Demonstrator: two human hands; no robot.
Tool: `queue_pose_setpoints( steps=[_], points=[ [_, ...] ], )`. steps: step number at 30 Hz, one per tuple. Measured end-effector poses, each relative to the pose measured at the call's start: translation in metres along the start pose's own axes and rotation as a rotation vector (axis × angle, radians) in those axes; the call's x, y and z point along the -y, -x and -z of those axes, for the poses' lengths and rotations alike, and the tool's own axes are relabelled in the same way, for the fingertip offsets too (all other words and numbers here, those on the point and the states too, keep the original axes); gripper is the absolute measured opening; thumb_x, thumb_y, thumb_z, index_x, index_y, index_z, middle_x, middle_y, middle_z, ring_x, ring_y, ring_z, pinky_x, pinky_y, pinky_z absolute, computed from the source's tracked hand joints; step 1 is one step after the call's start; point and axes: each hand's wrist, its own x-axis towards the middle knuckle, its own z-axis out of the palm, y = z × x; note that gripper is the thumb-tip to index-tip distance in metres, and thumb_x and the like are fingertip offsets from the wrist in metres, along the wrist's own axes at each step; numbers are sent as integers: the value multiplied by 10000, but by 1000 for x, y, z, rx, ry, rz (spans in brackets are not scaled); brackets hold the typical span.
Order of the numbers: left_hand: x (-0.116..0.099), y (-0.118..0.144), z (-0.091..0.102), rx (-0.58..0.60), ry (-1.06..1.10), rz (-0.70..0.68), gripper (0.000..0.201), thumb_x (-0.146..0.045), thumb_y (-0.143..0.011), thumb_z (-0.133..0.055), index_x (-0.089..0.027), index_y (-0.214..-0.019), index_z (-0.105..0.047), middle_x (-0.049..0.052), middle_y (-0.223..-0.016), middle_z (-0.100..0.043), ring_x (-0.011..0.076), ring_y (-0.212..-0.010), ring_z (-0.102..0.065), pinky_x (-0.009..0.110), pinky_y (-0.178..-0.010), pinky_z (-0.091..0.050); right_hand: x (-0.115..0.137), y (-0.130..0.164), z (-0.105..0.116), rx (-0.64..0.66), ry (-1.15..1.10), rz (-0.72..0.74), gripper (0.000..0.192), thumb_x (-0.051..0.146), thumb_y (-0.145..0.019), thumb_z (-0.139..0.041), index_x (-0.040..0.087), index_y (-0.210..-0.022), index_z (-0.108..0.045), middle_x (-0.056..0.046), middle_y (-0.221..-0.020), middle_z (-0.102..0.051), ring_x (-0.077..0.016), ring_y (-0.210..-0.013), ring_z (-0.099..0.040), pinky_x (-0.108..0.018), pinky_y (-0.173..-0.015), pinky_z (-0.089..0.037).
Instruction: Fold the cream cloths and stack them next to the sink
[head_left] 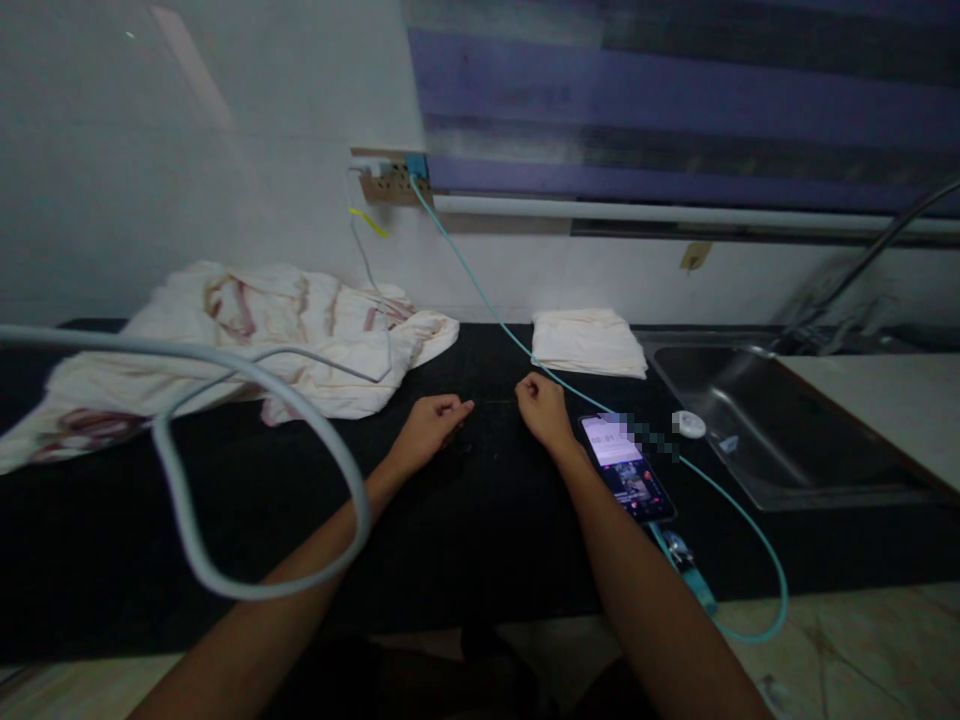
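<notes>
Both of my hands rest on a black countertop, fingers curled in. My left hand lies with knuckles down and one finger pointing right, holding nothing. My right hand is a loose fist a short gap to its right, also holding nothing. A smartphone with a lit screen lies just right of my right wrist, plugged into a teal cable. A crumpled white cloth with red stripes is spread to the left of my hands. A folded white cloth sits behind my right hand.
A steel sink is set into the counter at the right, with a small white round object by its rim. The teal cable runs up to a wall socket. A thick grey-white cable loops close to the camera at left. Window blinds hang above.
</notes>
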Motion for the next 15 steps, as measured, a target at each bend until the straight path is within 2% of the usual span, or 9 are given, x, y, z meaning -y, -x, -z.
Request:
queue_pose_setpoints(
  steps=[7, 11, 15],
  points=[
    [6, -10, 9, -46, 251, 50, 473, -556, -810, -736, -205, -662, -456, -71, -499, -414, 67, -407, -352, 209, -414, -224, -17, -12, 9, -204, -20, -93, 225, 287, -845, -494, 271, -621, -480, 30, -578, -505, -195, -647, -483, -311, -656, -352],
    [6, -7, 11, -18, 309, 46, 472, -559, -811, -760, -191, -685, -494, -67, -506, -414, 61, -417, -348, 199, -416, -218, -25, -21, 9, -262, -70, -117, 236, 317, -823, -511, 263, -594, -491, 43, -553, -481, -183, -622, -466, -301, -638, -350],
    [6, -8, 15, -39, 332, 9, 516, -630, -780, -736, -201, -692, -464, -69, -540, -391, 57, -438, -321, 201, -430, -234, -35, -32, 12, -362, -144, -163, 255, 344, -837, -484, 261, -596, -491, 59, -501, -425, -171, -575, -427, -288, -594, -342]
  ],
)
